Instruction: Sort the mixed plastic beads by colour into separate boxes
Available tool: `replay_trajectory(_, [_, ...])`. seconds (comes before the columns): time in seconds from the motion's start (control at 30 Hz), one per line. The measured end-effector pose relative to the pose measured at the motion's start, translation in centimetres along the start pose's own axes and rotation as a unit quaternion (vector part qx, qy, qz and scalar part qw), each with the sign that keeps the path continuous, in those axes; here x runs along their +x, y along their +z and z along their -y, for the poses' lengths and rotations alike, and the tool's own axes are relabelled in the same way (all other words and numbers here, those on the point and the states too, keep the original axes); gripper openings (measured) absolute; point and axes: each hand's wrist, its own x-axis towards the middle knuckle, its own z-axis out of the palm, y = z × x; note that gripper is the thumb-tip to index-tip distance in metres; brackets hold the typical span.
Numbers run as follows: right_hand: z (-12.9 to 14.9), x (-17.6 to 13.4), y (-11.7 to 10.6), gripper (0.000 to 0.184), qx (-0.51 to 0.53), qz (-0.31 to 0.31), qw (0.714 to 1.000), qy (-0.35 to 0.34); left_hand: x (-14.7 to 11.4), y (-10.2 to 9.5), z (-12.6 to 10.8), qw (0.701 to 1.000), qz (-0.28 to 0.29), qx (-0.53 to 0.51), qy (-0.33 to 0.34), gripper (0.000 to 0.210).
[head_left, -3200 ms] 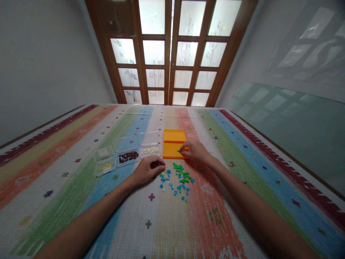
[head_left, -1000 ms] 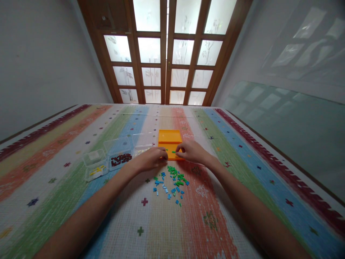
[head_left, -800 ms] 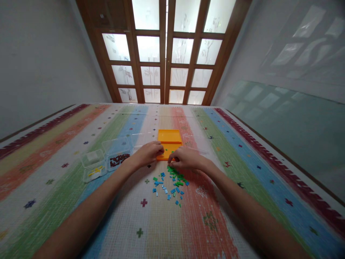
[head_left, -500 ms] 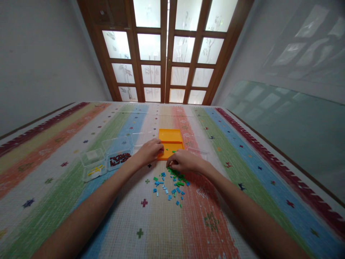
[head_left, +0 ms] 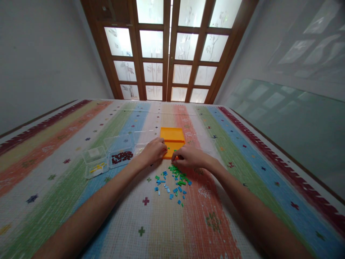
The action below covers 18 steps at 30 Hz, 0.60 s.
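Note:
An orange plastic case lies opened flat on the table, a few small green pieces in its near half. My left hand grips the case's left edge with curled fingers. Close to the near right corner, my right hand is closed in a pinch, fingertips down; whatever it may hold is too small to make out. Just below it spreads a loose pile of small green building bricks, mixed with blue building bricks that scatter toward me and to the left.
Left of my left hand stand clear lidded boxes, opened: one with dark red pieces, one with yellow pieces, and one with white pieces partly behind my wrist. Another clear box sits behind my right hand. A striped cloth covers the table.
My right hand has shifted slightly away from the pile, toward the case's near right corner. My left hand stays at the case's left edge. The whole view has shifted a little.

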Motion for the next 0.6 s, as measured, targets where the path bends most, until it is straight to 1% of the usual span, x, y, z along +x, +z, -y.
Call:
replay_trajectory(0.1, [-0.5, -0.2, -0.7, 0.022, -0.013, -0.012, 1.000, 0.004, 0.0, 0.2, 0.4, 1.000, -0.021, -0.018, 0.008, 0.019])
replay_trajectory(0.23, [-0.7, -0.4, -1.0, 0.022, -0.020, -0.002, 1.000, -0.004, -0.1, 0.2, 0.7, 0.999, -0.033, -0.033, 0.024, 0.020])
replay_trajectory(0.33, [-0.3, -0.3, -0.5, 0.023, -0.011, 0.018, 1.000, -0.012, -0.1, 0.3, 0.7, 0.998, -0.027, -0.037, 0.033, 0.020])
replay_trajectory(0.43, [0.1, -0.1, -0.1, 0.029, 0.001, 0.038, 0.999, 0.001, -0.1, 0.4, 0.5, 0.999, -0.017, -0.029, 0.031, 0.024])
replay_trajectory(0.6, [0.5, 0.0, 0.0, 0.031, -0.011, 0.042, 0.999, 0.006, -0.1, 0.4, 0.3, 1.000, 0.004, 0.008, 0.022, 0.024])
